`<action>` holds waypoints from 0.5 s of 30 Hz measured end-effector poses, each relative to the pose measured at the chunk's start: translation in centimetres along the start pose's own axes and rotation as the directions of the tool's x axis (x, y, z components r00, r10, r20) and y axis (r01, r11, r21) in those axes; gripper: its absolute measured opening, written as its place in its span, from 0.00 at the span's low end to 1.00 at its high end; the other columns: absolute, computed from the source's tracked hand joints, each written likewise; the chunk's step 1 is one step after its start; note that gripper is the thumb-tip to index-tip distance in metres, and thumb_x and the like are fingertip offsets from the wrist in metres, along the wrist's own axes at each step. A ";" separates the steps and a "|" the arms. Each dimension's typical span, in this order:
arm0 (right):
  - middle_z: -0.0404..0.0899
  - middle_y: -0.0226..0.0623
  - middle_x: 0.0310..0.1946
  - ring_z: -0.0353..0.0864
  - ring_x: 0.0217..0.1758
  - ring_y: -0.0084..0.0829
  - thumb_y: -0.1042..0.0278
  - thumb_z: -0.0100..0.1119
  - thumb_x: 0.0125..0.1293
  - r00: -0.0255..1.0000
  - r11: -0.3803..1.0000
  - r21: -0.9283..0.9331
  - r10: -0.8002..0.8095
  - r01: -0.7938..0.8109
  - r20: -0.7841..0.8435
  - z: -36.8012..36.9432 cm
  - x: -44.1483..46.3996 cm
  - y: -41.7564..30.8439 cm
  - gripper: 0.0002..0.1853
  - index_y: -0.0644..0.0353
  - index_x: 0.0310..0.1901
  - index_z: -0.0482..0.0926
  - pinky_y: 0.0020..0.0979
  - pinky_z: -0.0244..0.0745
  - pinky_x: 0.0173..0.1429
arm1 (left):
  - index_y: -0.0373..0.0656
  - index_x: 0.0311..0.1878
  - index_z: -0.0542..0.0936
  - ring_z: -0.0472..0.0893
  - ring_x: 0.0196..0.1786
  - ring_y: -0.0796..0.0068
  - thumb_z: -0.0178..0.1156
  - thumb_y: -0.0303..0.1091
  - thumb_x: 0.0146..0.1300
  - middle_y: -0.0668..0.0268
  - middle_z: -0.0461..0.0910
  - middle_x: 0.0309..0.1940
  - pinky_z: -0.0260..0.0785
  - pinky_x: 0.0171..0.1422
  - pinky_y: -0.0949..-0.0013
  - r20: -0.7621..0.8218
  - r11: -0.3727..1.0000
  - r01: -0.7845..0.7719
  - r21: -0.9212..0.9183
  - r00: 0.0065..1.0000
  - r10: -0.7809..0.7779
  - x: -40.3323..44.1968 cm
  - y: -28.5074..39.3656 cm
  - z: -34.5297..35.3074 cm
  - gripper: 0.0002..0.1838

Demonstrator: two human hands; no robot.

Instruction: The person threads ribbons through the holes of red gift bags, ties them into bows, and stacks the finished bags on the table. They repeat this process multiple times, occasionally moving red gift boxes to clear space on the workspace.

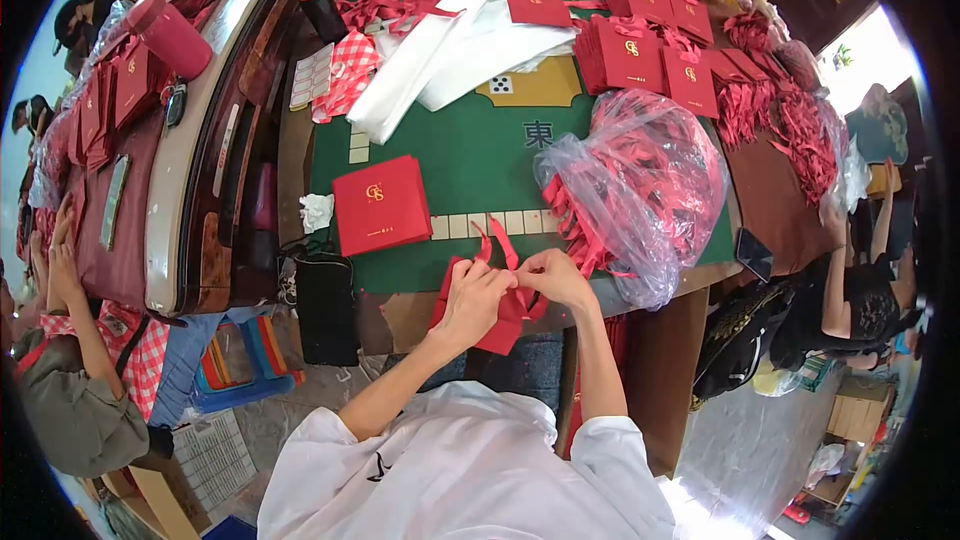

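At the table's near edge, my left hand (478, 298) and my right hand (553, 278) meet over a red paper gift bag (497, 339). Both are closed, fingertips pinched together on a red ribbon (502, 242) whose loose ends stick up past the fingers. The exact grip is partly hidden by the knuckles. Left of my hands lies a stack of flat red gift bags (382, 202) with a gold logo. Close by on the right sits a clear plastic bag (655, 165) stuffed with red ribbons.
White plastic sheets (480, 50) lie across the green table (470, 165). Finished-looking red bags (625, 52) stand at the back right. A black tumbler (318, 5) is at the back left, a phone (753, 254) at the right edge. Other people sit at both sides.
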State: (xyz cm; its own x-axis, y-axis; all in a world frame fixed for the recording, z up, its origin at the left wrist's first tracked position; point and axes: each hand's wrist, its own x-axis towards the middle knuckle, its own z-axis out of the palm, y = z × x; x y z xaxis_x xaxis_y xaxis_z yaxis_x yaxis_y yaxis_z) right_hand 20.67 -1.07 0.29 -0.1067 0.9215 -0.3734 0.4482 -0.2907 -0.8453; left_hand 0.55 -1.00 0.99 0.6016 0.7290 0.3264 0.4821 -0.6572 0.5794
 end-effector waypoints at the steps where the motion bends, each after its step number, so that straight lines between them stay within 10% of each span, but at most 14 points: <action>1: 0.83 0.36 0.21 0.80 0.25 0.24 0.59 0.68 0.56 1.000 1.000 0.000 -0.002 0.002 -0.001 0.2 0.1 0.1 0.12 0.60 0.32 0.89 0.31 0.73 0.34 | 0.47 0.41 0.77 0.76 0.43 0.66 0.64 0.23 0.56 0.72 0.81 0.36 0.59 0.57 0.59 -0.006 1.000 -0.001 0.019 1.000 0.001 0.0 -0.1 0.1 0.10; 15: 0.83 0.34 0.21 0.79 0.25 0.22 0.59 0.68 0.60 0.869 0.993 0.111 0.097 -0.048 -0.486 2.7 1.5 -0.2 0.14 0.65 0.32 0.86 0.29 0.72 0.32 | 0.49 0.35 0.79 0.76 0.40 0.67 0.70 0.30 0.54 0.72 0.82 0.31 0.59 0.54 0.59 0.060 0.983 0.121 -0.141 0.992 -0.113 0.1 0.7 -0.6 0.09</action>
State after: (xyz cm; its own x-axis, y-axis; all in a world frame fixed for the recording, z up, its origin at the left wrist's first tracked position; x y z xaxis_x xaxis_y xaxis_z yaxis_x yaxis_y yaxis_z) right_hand 18.02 -0.32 -1.10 0.3818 0.8976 -0.2204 0.3512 -0.3615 -0.8637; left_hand 0.56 -1.24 1.85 0.5800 0.7861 0.2136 0.4568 -0.5310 0.7137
